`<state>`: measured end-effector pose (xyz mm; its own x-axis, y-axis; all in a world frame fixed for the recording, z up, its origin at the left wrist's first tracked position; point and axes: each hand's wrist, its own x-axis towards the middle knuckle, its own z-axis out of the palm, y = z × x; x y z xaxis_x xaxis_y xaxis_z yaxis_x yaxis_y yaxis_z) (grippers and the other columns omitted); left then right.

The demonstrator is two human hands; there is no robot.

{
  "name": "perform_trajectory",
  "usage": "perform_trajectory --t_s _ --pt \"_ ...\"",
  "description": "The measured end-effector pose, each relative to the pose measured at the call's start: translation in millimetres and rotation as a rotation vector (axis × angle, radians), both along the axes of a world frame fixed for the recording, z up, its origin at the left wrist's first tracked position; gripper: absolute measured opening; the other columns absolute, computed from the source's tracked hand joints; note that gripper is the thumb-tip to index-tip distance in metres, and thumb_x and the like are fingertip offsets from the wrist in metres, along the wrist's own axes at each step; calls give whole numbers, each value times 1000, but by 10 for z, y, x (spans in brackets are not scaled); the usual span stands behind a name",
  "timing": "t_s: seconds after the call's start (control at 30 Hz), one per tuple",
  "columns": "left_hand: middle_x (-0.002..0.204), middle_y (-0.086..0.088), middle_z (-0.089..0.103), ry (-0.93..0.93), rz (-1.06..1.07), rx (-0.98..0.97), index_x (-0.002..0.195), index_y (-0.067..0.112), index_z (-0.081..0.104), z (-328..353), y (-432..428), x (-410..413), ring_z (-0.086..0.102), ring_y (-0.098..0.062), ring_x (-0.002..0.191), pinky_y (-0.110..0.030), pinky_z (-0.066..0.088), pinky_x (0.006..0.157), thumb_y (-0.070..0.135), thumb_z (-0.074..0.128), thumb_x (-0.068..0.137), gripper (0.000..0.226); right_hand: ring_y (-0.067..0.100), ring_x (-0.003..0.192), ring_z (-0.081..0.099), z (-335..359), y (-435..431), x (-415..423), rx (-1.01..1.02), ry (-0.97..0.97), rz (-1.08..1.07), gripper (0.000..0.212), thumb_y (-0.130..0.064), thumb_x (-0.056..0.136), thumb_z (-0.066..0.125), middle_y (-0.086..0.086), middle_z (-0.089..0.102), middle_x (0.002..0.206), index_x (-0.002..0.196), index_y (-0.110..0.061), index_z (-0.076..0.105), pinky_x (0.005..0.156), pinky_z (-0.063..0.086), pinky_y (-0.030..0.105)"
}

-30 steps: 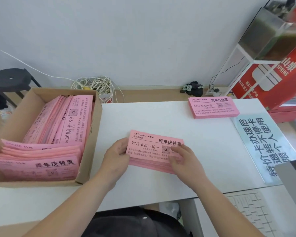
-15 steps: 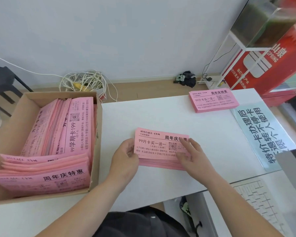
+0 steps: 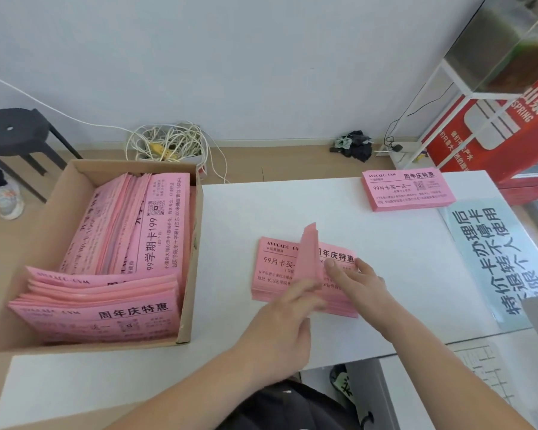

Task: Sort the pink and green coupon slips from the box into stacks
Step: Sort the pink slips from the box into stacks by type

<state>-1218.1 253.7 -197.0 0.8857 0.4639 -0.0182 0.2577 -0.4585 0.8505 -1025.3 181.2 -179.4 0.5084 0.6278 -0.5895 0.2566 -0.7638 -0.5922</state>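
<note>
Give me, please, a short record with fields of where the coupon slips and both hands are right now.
box: cardboard box on the table's left, packed with pink slips
near stack: pink stack at table centre
far stack: pink stack at far right
left hand: left hand lifting a few slips on edge off the near stack
right hand: right hand flat on the near stack
green slips: none visible

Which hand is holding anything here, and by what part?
Left hand lifts a few pink slips by their near edge; right hand presses flat on the stack.
</note>
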Motion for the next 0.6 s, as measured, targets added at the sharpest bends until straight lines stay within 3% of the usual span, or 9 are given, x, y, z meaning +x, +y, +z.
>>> perform_trajectory --t_s 0.1,0.17,0.2,0.27,0.3,0.37,0.47,0.53,0.6 --pt "138 24 50 -73 484 -317 138 32 53 88 144 64 54 2 125 -24 46 107 17 57 101 40 22 154 -1 -41 22 16 -31 -28 35 64 -88 85 36 0 11 169 132 -53 62 123 12 48" --pt "135 19 56 -19 744 -647 149 27 44 105 294 105 59 -2 117 -31 46 105 25 55 103 47 22 153 2 -78 23 28 -46 -58 54 67 -86 84 42 -2 12 167 138 -50 59 123 15 47" --pt "129 16 58 50 802 -718 146 23 46 110 348 112 58 -5 113 -30 44 101 27 53 104 43 22 152 3 -99 17 29 -54 -83 63 69 -84 84 46 -2 13 167 141 -46 57 123 17 46" --pt "107 14 62 166 764 -644 107 25 57 25 407 97 57 -6 92 -27 41 81 21 53 100 9 24 151 6 -118 2 19 -55 -117 89 70 -80 86 51 -2 14 167 145 -42 54 123 18 45" --pt "100 16 66 188 747 -593 96 30 56 1 391 98 60 -5 89 -25 43 75 15 54 97 15 24 151 6 -121 -7 12 -53 -129 99 69 -78 87 52 -2 13 167 146 -41 53 123 18 45" --pt "104 19 71 152 745 -593 102 32 61 -42 383 98 64 -1 98 -22 46 79 7 53 93 28 24 151 6 -123 -30 10 -55 -137 107 67 -76 89 51 -3 11 168 147 -42 52 123 17 43" --pt "119 18 64 92 817 -581 131 32 55 -21 381 97 58 8 107 -18 43 91 7 54 96 43 26 152 5 -76 -43 9 -53 -120 112 64 -79 90 43 -2 9 169 145 -47 52 123 15 44" --pt "118 23 62 71 728 -406 128 39 56 -9 356 92 57 11 107 -13 45 91 11 54 98 41 26 153 2 -51 -42 16 -53 -89 113 63 -83 88 34 -2 8 169 140 -54 53 122 14 45" --pt "118 23 56 86 520 -96 131 42 53 9 281 93 56 3 109 -21 48 93 18 54 97 42 26 154 1 -5 -25 13 -49 -46 93 66 -88 86 26 2 9 169 135 -56 57 122 11 48"
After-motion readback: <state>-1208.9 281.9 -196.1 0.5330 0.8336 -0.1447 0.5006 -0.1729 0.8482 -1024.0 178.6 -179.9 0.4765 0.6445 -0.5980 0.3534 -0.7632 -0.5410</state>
